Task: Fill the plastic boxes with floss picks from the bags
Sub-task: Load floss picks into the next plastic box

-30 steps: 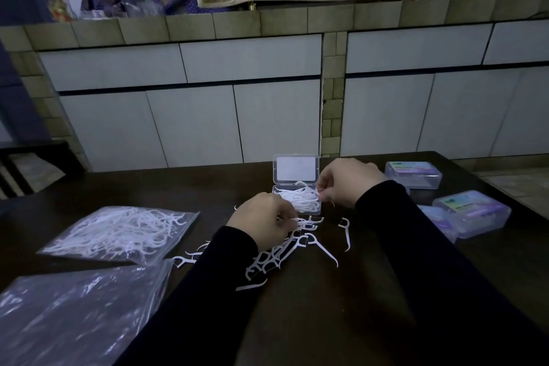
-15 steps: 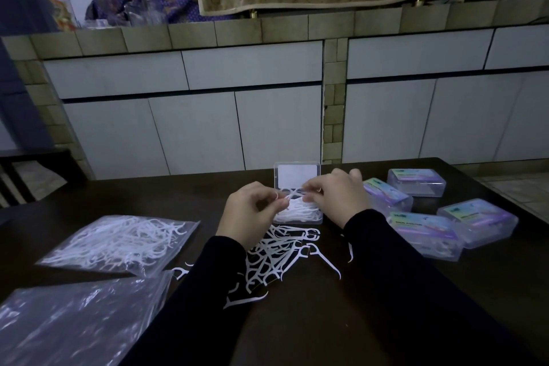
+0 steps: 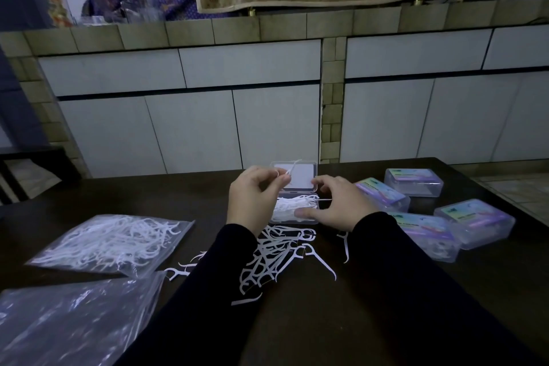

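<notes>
An open clear plastic box (image 3: 297, 211) stands mid-table with its lid (image 3: 300, 177) raised, and white floss picks lie inside it. My left hand (image 3: 252, 202) pinches one floss pick (image 3: 290, 169) above the box, in front of the lid. At the box's right end my right hand (image 3: 335, 206) holds the box, thumb on the front wall, fingers curled over the far side. A pile of loose floss picks (image 3: 276, 258) lies just in front of the box. A clear bag of floss picks (image 3: 113, 244) lies at the left.
Several closed clear boxes with coloured labels (image 3: 413, 184) sit at the right of the dark table (image 3: 326, 321). A crumpled clear bag (image 3: 65, 318) lies at the near left. Tiled white cabinets rise behind the table's far edge.
My left hand has risen from the loose pile to above the box with one pick pinched. My right hand has moved to the box's right end. The camera has tilted slightly.
</notes>
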Tool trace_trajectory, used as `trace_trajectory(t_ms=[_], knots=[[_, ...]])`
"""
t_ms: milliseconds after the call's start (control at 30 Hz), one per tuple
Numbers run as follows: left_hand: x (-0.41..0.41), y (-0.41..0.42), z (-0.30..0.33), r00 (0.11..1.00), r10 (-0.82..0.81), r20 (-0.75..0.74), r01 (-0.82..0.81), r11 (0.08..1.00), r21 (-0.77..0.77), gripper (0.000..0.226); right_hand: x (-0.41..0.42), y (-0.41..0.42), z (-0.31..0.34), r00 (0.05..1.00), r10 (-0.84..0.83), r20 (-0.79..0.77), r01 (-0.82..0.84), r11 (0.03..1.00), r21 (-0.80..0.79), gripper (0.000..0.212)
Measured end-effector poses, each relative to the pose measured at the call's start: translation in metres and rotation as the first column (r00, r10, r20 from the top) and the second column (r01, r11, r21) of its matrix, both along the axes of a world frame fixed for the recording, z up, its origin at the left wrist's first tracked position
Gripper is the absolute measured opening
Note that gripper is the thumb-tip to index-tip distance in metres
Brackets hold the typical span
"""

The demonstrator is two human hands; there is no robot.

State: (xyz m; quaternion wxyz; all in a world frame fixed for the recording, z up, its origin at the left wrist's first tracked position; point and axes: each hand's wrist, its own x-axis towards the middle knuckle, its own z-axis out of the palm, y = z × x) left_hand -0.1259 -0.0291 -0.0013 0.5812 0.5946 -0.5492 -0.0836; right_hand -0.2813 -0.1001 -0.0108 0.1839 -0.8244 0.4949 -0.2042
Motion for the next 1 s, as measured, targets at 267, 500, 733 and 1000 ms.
trace_trajectory(t_ms=[267, 500, 733, 1000], knots=[[-0.016, -0.022, 0.003, 0.998, -0.056, -0.006, 0.056, 0.998, 0.024, 0.007, -0.006, -0.005, -0.011, 0.991, 0.061, 0.119, -0.074, 0.991, 0.111, 0.087], [-0.011, -0.030, -0.011, 0.775, 0.021, 0.631, -0.123, 0.985, 0.119, 0.020, -0.008, -0.010, -0.017, 0.971, 0.068, 0.231, -0.106, 0.982, 0.157, 0.079], [-0.008, -0.035, -0.017, 0.718, -0.007, 0.696, -0.143, 0.977, 0.157, 0.023, -0.012, -0.012, -0.025, 0.951, 0.052, 0.306, -0.108, 0.980, 0.168, 0.077], [-0.033, -0.030, -0.019, 0.637, -0.051, 0.769, 0.071, 0.997, 0.007, 0.020, -0.012, -0.013, -0.025, 0.966, 0.064, 0.250, -0.101, 0.986, 0.135, 0.064]])
